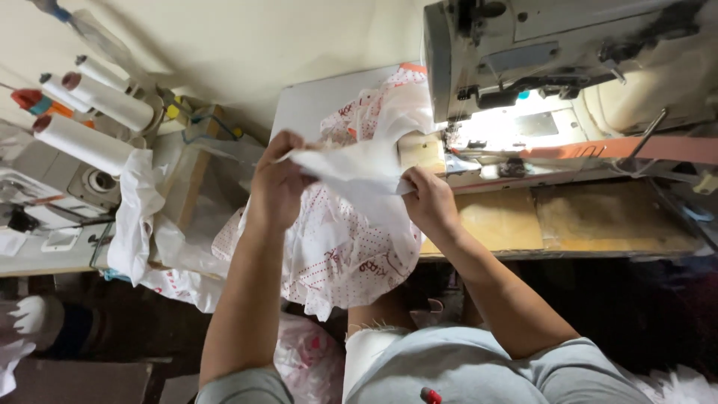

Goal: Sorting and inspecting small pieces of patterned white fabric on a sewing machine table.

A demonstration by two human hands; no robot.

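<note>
Left hand (pixel 278 183) and right hand (pixel 430 200) both grasp a white cloth (pixel 359 168) with red print, just left of the sewing machine (pixel 568 67), above the surface (pixel 598 221)

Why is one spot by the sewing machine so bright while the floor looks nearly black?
Head view: a lamp under the sewing machine washes out the needle area to glare; the white fabric between the left hand and right hand is softly blurred; below the table everything sinks into shadow.
</note>
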